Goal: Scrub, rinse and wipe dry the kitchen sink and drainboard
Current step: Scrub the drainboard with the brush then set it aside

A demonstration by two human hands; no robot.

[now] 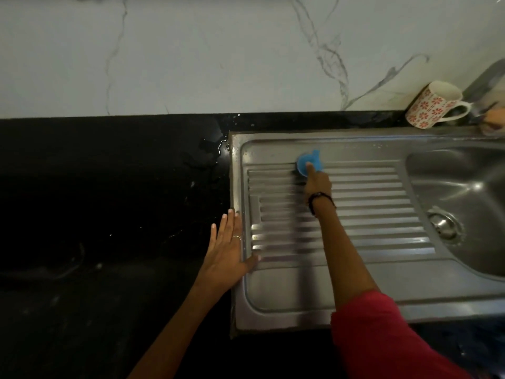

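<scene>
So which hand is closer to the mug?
Right. The right hand presses the blue scrubber mid-drainboard; the left hand lies farther from the mug, at the drainboard's left edge.

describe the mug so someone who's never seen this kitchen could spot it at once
Follow the stainless steel sink unit to its far right corner, where the black countertop meets the white marble wall. The white ceramic mug with red flower prints is the only patterned thing there.
</scene>
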